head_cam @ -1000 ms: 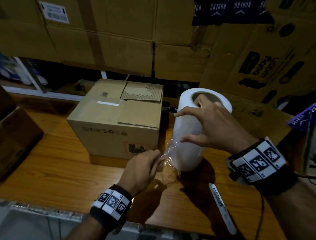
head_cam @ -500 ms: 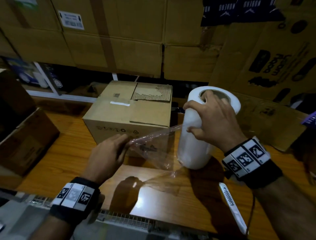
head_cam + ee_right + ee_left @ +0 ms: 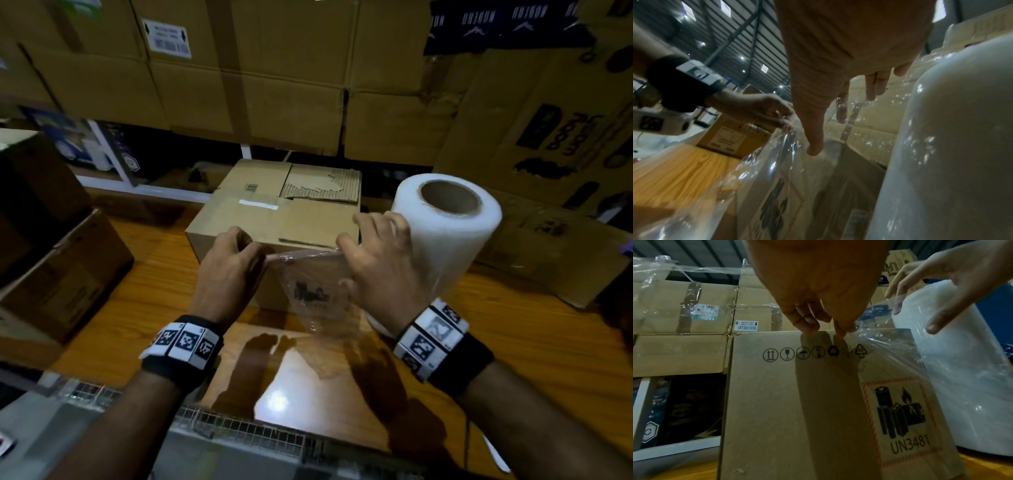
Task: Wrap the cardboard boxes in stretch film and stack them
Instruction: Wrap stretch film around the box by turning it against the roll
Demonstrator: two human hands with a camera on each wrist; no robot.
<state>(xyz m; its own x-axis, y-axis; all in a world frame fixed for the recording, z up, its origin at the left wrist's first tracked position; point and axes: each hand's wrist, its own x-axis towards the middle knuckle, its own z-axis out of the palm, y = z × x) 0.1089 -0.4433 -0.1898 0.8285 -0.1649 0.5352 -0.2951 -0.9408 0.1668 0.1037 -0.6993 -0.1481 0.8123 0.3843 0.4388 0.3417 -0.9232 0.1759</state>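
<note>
A brown cardboard box [image 3: 274,219] [image 3: 787,402] with a battery hazard label stands on the wooden table [image 3: 154,308]. An upright white stretch film roll [image 3: 445,236] [image 3: 962,369] [image 3: 951,146] stands just right of it. A clear sheet of film [image 3: 315,284] [image 3: 890,353] [image 3: 777,162] runs from the roll across the box's front. My left hand [image 3: 253,250] [image 3: 824,329] pinches the film's end at the box's top front edge. My right hand [image 3: 346,263] [image 3: 920,305] [image 3: 838,113] lies with spread fingers against the film, beside the roll.
Large stacked cartons [image 3: 257,85] form a wall behind the table. A dark box [image 3: 51,267] sits at the left. Flattened cardboard [image 3: 548,240] leans at the right. A white utility knife [image 3: 493,452] lies near the front right. A wire mesh edge [image 3: 239,428] borders the front.
My left hand has pulled the film leftward and up from the roll to the box's top front edge. My right hand has left the roll's core and come down onto the film.
</note>
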